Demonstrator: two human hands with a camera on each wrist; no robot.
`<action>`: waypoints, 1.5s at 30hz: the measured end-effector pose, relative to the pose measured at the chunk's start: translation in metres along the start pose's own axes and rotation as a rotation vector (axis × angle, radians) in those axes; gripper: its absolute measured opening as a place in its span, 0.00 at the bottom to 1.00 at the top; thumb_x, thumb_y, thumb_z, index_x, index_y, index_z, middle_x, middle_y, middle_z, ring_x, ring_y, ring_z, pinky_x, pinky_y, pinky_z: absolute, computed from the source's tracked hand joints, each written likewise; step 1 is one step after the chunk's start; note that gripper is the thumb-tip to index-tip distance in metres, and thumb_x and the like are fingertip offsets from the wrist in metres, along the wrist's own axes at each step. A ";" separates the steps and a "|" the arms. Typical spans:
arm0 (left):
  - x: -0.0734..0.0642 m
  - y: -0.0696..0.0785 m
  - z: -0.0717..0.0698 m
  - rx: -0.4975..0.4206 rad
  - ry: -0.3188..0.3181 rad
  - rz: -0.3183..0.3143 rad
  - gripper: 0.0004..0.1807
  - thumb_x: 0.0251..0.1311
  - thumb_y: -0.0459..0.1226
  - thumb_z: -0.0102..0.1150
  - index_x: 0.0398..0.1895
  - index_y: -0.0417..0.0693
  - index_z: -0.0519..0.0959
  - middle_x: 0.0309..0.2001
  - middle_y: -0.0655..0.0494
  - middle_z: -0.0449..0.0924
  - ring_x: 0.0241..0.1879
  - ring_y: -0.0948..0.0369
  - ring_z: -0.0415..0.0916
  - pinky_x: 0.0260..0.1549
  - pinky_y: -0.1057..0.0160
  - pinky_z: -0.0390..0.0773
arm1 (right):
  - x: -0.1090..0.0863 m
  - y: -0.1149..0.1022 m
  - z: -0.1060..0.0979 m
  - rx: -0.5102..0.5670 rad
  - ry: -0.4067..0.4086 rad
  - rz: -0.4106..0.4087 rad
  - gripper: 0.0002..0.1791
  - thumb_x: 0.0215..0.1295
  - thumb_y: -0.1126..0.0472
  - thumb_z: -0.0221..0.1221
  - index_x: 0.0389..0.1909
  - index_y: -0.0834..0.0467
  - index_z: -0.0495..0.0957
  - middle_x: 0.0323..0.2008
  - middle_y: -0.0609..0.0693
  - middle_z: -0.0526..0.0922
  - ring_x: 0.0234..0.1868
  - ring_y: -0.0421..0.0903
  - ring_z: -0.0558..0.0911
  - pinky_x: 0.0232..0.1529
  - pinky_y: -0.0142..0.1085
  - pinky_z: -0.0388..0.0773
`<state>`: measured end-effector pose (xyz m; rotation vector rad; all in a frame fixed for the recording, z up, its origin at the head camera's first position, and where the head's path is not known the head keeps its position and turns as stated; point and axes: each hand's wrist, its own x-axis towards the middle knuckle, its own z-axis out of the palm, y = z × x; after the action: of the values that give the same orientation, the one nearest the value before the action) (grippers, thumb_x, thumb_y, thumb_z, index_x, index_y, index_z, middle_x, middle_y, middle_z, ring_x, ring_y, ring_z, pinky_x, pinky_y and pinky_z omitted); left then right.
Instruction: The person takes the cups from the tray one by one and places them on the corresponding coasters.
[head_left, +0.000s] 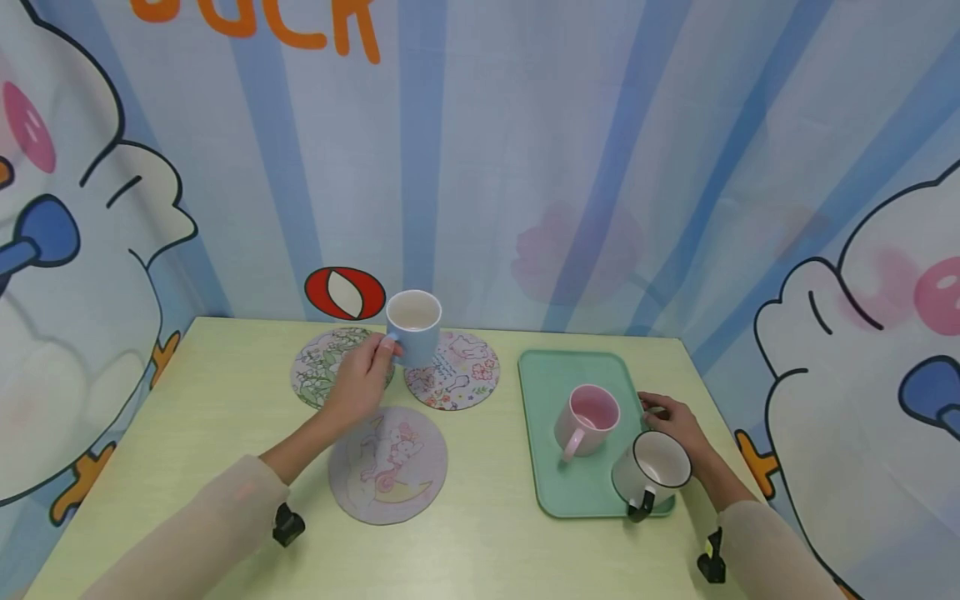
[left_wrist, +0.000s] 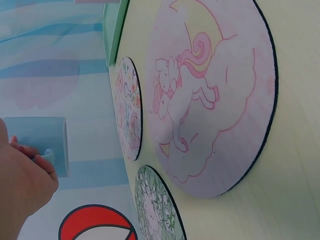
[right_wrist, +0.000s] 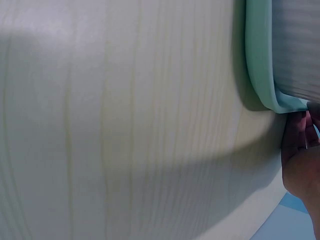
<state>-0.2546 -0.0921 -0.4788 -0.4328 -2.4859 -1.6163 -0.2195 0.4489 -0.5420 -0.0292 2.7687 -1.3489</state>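
My left hand grips a light blue mug by its handle. The mug is upright, raised above the table near the back, and overlaps a floral round mat in the head view. In the left wrist view the mug appears partly behind the hand. My right hand is at the right edge of a green tray, its fingers holding the rim; the right wrist view shows them at the tray's corner. A pink mug and a black-rimmed white mug stand on the tray.
A green-patterned round mat lies at the back left. A larger pink-drawn mat lies in front of it on the pale wooden table. A blue striped curtain hangs behind the table.
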 end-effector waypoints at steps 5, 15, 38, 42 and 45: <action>0.000 -0.006 -0.004 0.028 0.023 -0.011 0.22 0.87 0.49 0.38 0.50 0.42 0.77 0.31 0.48 0.68 0.32 0.53 0.68 0.33 0.59 0.70 | 0.000 0.001 0.000 0.005 0.000 0.008 0.27 0.80 0.66 0.53 0.74 0.73 0.66 0.60 0.72 0.77 0.53 0.56 0.83 0.43 0.32 0.79; -0.001 -0.014 -0.015 0.040 0.059 -0.038 0.23 0.87 0.48 0.37 0.50 0.40 0.77 0.33 0.48 0.68 0.33 0.52 0.66 0.33 0.57 0.69 | 0.002 0.008 0.001 0.012 -0.009 0.002 0.27 0.80 0.67 0.52 0.75 0.74 0.64 0.60 0.74 0.76 0.54 0.59 0.82 0.42 0.33 0.79; 0.000 -0.040 -0.036 0.101 0.213 -0.006 0.22 0.87 0.41 0.38 0.45 0.34 0.79 0.29 0.48 0.69 0.31 0.52 0.66 0.34 0.57 0.68 | 0.003 0.005 -0.001 0.001 0.002 -0.003 0.27 0.80 0.67 0.52 0.74 0.74 0.65 0.60 0.74 0.77 0.54 0.59 0.82 0.42 0.32 0.79; 0.000 -0.043 -0.038 0.098 0.222 -0.025 0.22 0.87 0.40 0.37 0.45 0.32 0.78 0.32 0.44 0.71 0.34 0.50 0.68 0.39 0.53 0.68 | 0.001 0.003 0.000 0.011 0.005 -0.005 0.28 0.79 0.66 0.53 0.74 0.73 0.66 0.61 0.73 0.77 0.55 0.60 0.82 0.43 0.32 0.79; -0.001 -0.045 -0.040 0.094 0.216 -0.060 0.23 0.87 0.42 0.36 0.47 0.32 0.77 0.35 0.42 0.72 0.37 0.50 0.68 0.42 0.52 0.69 | 0.000 0.002 0.000 0.014 0.005 -0.003 0.28 0.79 0.66 0.53 0.74 0.73 0.66 0.61 0.73 0.77 0.55 0.61 0.82 0.43 0.33 0.79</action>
<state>-0.2689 -0.1457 -0.5015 -0.1639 -2.4195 -1.4726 -0.2192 0.4502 -0.5436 -0.0300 2.7644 -1.3704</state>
